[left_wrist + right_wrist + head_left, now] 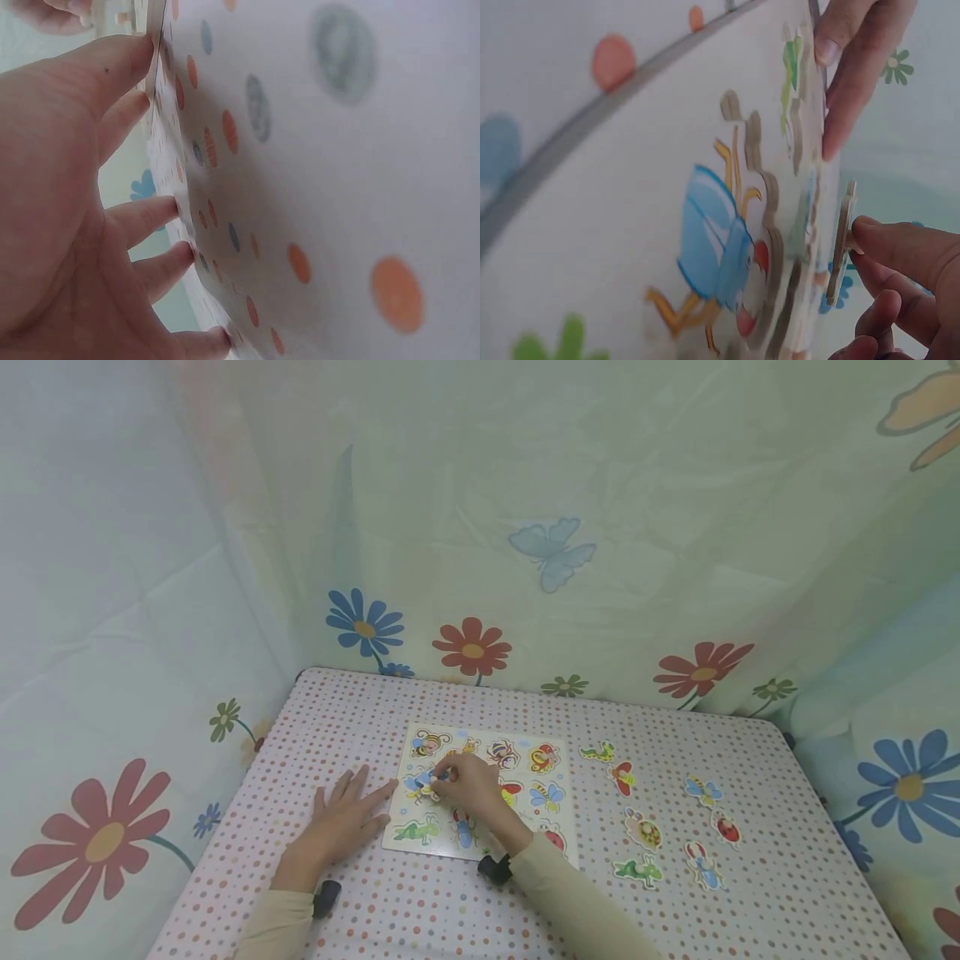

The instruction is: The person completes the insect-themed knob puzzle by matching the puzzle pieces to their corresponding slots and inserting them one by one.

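Observation:
Between its thumb and fingers, my right hand point(476, 789) pinches a thin wooden puzzle piece point(841, 244) by the small knob on its back. That piece is held close over the left part of the insect puzzle board point(448, 843), tilted edge-on in the right wrist view, so its picture is hidden there. A blue beetle picture point(716, 240) shows in a recess of the board. My left hand point(337, 822) rests with spread fingers on the table left of the board, the thumb point(127, 64) right at the board's edge.
Several loose insect pieces lie right of the board, among them a caterpillar point(597, 752), a grasshopper point(639, 870), a ladybug point(726, 827) and a stag beetle point(702, 866). A dotted cloth covers the table point(525, 918). Flower-printed curtains point(450, 527) hang around it.

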Motion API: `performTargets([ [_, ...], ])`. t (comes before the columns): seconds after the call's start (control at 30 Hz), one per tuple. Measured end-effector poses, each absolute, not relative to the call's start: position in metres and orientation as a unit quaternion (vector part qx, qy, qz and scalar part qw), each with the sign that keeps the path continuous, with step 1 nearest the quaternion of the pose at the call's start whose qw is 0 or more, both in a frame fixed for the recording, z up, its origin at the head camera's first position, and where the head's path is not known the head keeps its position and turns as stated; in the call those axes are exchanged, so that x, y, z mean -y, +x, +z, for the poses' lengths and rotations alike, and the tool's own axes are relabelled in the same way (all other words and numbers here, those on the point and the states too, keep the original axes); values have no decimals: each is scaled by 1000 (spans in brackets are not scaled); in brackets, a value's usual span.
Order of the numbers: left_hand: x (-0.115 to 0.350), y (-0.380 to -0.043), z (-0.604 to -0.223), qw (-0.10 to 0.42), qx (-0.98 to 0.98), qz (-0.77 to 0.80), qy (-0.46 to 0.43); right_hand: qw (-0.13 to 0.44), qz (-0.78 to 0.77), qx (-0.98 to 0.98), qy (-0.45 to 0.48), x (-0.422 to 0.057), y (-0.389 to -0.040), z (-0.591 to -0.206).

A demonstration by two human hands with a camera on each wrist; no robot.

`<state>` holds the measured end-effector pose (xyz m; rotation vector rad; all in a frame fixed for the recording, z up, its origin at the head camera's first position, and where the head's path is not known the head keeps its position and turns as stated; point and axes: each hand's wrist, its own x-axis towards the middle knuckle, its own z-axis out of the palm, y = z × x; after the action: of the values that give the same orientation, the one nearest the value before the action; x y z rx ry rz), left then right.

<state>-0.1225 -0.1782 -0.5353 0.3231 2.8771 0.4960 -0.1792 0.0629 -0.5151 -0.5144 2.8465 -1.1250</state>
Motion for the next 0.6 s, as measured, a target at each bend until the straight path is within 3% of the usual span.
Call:
performTargets([
  [0.6,180,-122,-536,99,-973,170,118,60,-323,-933,-146,-36,-185,-523],
])
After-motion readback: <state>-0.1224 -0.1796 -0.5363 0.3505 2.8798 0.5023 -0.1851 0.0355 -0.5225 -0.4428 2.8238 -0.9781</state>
